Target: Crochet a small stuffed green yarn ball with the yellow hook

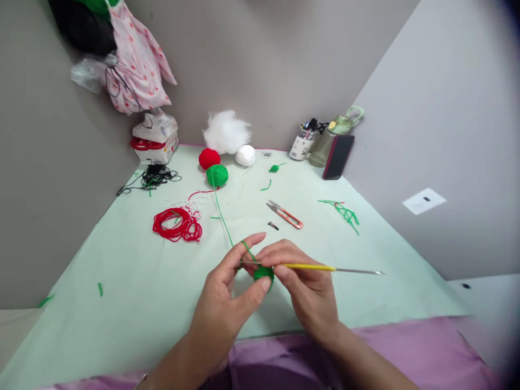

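Between thumb and fingers, my left hand (227,295) pinches a small green crocheted piece (263,274). Green yarn (221,214) runs from a green ball (217,175) over the raised left index finger down to the piece. My right hand (309,287) is closed around the yellow grip of a double-ended crochet hook (311,267). One metal end of the hook lies at the top edge of the green piece; the other points out to the right. Whether a loop sits on the working tip is too small to tell.
Thread snips (286,214) and a small black clip (273,226) lie beyond my hands. Red yarn (176,223) and tangled black yarn (154,176) are on the left, green scraps (345,214) on the right. Along the wall stand white stuffing (227,131), a bottle (327,146) and a phone (338,157).
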The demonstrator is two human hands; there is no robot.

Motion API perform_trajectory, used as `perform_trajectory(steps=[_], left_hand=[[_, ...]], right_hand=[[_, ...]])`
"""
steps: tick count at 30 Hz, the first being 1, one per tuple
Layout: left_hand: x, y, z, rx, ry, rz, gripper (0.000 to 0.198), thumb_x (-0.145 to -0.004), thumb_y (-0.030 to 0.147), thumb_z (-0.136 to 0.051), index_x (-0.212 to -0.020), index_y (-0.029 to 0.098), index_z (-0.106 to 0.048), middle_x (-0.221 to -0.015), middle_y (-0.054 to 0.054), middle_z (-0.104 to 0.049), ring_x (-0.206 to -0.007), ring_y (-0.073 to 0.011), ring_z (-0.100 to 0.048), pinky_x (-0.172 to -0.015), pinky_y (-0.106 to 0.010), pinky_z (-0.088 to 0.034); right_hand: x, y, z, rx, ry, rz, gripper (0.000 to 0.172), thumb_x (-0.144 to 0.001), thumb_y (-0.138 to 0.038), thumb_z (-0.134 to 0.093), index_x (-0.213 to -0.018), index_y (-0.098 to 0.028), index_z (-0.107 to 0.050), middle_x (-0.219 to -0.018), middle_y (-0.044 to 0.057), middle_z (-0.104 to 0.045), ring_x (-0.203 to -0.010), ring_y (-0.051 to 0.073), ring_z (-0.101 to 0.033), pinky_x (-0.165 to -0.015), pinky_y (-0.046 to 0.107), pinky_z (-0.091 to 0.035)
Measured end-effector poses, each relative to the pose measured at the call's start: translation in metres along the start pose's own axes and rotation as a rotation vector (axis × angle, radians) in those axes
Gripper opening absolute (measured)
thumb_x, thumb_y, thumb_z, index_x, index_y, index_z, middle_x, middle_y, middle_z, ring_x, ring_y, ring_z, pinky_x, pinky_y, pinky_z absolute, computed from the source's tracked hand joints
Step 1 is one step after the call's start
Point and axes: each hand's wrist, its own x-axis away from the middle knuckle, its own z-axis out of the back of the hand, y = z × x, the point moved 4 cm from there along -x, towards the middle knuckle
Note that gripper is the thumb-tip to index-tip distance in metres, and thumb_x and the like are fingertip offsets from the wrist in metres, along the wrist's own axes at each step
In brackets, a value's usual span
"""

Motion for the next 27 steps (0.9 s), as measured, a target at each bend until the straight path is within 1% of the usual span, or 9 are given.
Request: perform_trajectory(steps=[3,5,7,10,15,19,24,25,27], left_hand=[[0.000,0.001,0.002,0.014,-0.039,-0.011,0.043,-0.092,0.037,-0.074,-0.134,0.033,-0.070,-0.098,-0.001,-0.066,-0.099,-0.0182,-0.062,-0.095,-0.027,-0.048],[0.000,0.002,0.004,0.075,-0.054,-0.009,0.040,-0.094,0.037,-0.072,-0.133,0.033,-0.070,-0.096,-0.001,-0.065,-0.095,-0.0171,-0.063,-0.089,-0.026,-0.051],[-0.001,0.001,0.005,0.113,-0.055,0.006,0.040,-0.092,0.035,-0.075,-0.132,0.034,-0.071,-0.095,0.000,-0.064,-0.096,-0.0170,-0.064,-0.090,-0.026,-0.051],[-0.001,-0.001,0.005,0.112,-0.036,0.026,0.042,-0.089,0.031,-0.078,-0.131,0.034,-0.071,-0.095,0.001,-0.063,-0.100,-0.0175,-0.065,-0.093,-0.027,-0.051],[0.000,0.001,0.007,0.040,0.012,-0.013,0.041,-0.089,0.027,-0.077,-0.129,0.032,-0.072,-0.092,0.001,-0.062,-0.093,-0.0152,-0.061,-0.093,-0.026,-0.049],[0.002,0.002,0.009,-0.080,0.109,-0.045,0.036,-0.087,0.021,-0.076,-0.122,0.030,-0.075,-0.091,0.000,-0.064,-0.093,-0.0173,-0.061,-0.095,-0.029,-0.047],[0.006,0.003,0.008,-0.252,0.239,-0.249,0.015,-0.086,0.016,-0.075,-0.095,0.028,-0.079,-0.116,-0.004,-0.072,-0.104,-0.0224,-0.061,-0.103,-0.034,-0.043],[0.007,0.003,0.008,-0.260,0.249,-0.264,0.016,-0.087,0.017,-0.075,-0.098,0.028,-0.080,-0.115,-0.004,-0.072,-0.104,-0.0224,-0.061,-0.104,-0.035,-0.043],[0.006,0.000,0.008,-0.190,0.252,-0.219,0.030,-0.086,0.020,-0.078,-0.115,0.030,-0.079,-0.104,-0.003,-0.070,-0.099,-0.0212,-0.061,-0.102,-0.034,-0.045]], right_hand=[[0.002,0.004,0.005,0.018,0.057,-0.003,0.015,-0.100,-0.027,-0.067,-0.100,-0.027,-0.082,-0.090,0.005,-0.077,-0.086,0.019,-0.069,-0.076,0.032,-0.057],[0.001,0.008,0.007,-0.053,0.059,-0.069,0.015,-0.100,-0.030,-0.067,-0.098,-0.025,-0.081,-0.087,0.004,-0.074,-0.079,0.017,-0.067,-0.070,0.029,-0.056],[-0.001,0.011,0.008,-0.134,0.059,-0.138,0.017,-0.099,-0.033,-0.068,-0.095,-0.023,-0.081,-0.085,0.004,-0.073,-0.074,0.015,-0.066,-0.068,0.028,-0.056],[-0.004,0.011,0.008,-0.195,0.067,-0.186,0.022,-0.100,-0.036,-0.067,-0.090,-0.021,-0.079,-0.082,0.003,-0.072,-0.074,0.015,-0.067,-0.069,0.027,-0.058],[-0.002,0.005,0.009,-0.118,0.024,-0.123,0.023,-0.104,-0.035,-0.059,-0.094,-0.022,-0.076,-0.086,0.004,-0.074,-0.078,0.017,-0.070,-0.074,0.030,-0.060],[0.004,-0.007,0.008,0.168,-0.024,0.032,0.021,-0.107,-0.025,-0.051,-0.104,-0.023,-0.073,-0.093,0.006,-0.075,-0.086,0.019,-0.071,-0.079,0.034,-0.059],[0.009,-0.026,-0.004,0.562,-0.170,0.418,0.023,-0.105,-0.015,-0.047,-0.115,-0.019,-0.068,-0.096,0.011,-0.077,-0.088,0.021,-0.073,-0.075,0.034,-0.062],[0.010,-0.027,-0.006,0.634,-0.187,0.477,0.023,-0.104,-0.015,-0.048,-0.116,-0.019,-0.068,-0.096,0.011,-0.078,-0.087,0.021,-0.073,-0.074,0.035,-0.063],[0.014,-0.027,-0.009,0.774,-0.191,0.569,0.025,-0.101,-0.012,-0.054,-0.119,-0.020,-0.070,-0.098,0.011,-0.079,-0.089,0.023,-0.074,-0.076,0.036,-0.064]])
